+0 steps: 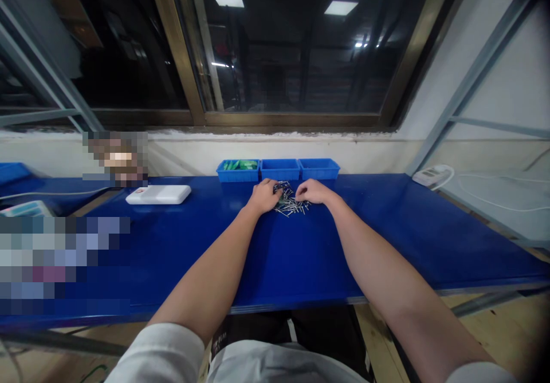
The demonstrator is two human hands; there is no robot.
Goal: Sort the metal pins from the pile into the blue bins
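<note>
A loose heap of thin metal screws or nails (pixel 293 204) lies on the blue tabletop, some with dark ends. My left hand (pixel 262 196) rests at the heap's left side, its fingers apart and slightly curved, the thumb toward the metal pieces. At the heap's right edge, my right hand (pixel 314 192) has its fingers curled together in a pinch. Whatever may be between those fingertips is too small to make out. Just behind the heap stand three blue bins in a row: the left bin (pixel 220 173) holds green pieces, beside the middle bin (pixel 280 170) and the right bin (pixel 319 169).
A white flat box-like device (pixel 158 194) lies to the left on the blue table (pixel 292 263). At the right back corner sits a white power strip (pixel 433 175) with a cable. Another person, blurred out, is at the far left. Behind the table are a wall and window.
</note>
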